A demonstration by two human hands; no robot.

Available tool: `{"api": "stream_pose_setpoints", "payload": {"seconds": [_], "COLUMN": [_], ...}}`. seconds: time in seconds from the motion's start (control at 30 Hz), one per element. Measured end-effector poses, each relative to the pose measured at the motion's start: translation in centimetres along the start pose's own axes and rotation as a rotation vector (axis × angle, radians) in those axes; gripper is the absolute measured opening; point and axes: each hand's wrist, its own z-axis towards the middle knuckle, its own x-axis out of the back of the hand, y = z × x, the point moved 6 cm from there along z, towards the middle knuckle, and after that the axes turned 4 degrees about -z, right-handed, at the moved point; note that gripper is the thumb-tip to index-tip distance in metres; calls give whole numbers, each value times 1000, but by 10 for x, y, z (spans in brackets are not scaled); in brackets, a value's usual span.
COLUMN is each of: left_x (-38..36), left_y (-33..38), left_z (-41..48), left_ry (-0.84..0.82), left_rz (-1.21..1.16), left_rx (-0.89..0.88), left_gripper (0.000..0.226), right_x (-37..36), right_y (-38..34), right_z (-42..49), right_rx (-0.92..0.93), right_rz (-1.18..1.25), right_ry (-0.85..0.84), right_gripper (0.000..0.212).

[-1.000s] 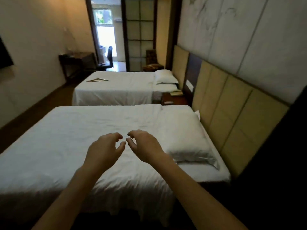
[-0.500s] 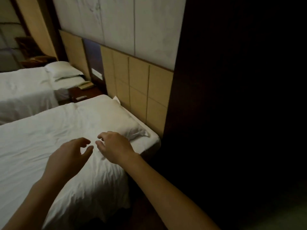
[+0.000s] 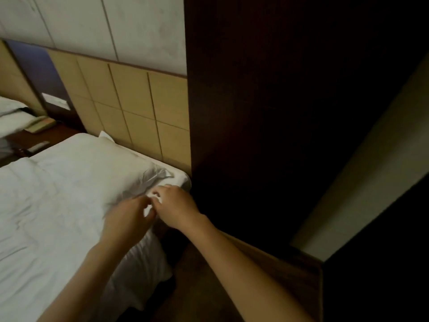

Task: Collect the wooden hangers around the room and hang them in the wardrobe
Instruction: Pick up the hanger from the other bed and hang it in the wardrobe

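My left hand (image 3: 126,220) and my right hand (image 3: 177,206) are held out together over the near corner of a white bed (image 3: 46,205), fingers loosely curled and apart, holding nothing. A tall dark wooden wardrobe panel (image 3: 255,112) rises right of the hands, touching the bed's head end. No wooden hanger is in view now.
A white pillow (image 3: 92,163) lies at the bed's head against a tan padded headboard (image 3: 130,101). A dark nightstand (image 3: 34,140) with a phone stands at left before a second bed. A pale wall strip (image 3: 362,177) and brown floor (image 3: 209,287) lie to the right.
The view has swung right, away from the far bed with the hanger on it, onto the dark wardrobe side. Both hands stay close together and empty.
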Motion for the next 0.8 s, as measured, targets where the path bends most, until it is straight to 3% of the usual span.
{"api": "stream_pose_setpoints", "payload": {"seconds": [0.2, 0.4, 0.57, 0.8], "left_x": [-57, -75, -65, 22], "left_y": [51, 55, 16, -90], "left_z": [28, 9, -16, -92], "left_ry": [-135, -202, -308, -230], "left_rz": [135, -26, -66, -59], "left_rx": [-210, -382, -388, -285], "left_gripper": [33, 36, 40, 34], "right_x": [7, 3, 9, -17], "right_y": [63, 92, 69, -40], "right_z": [-18, -66, -123, -154], "right_rx": [-233, -492, -560, -517], "right_rz": [-58, -77, -66, -139], "right_ry": [126, 278, 287, 333], "right_gripper": [33, 36, 38, 35]}}
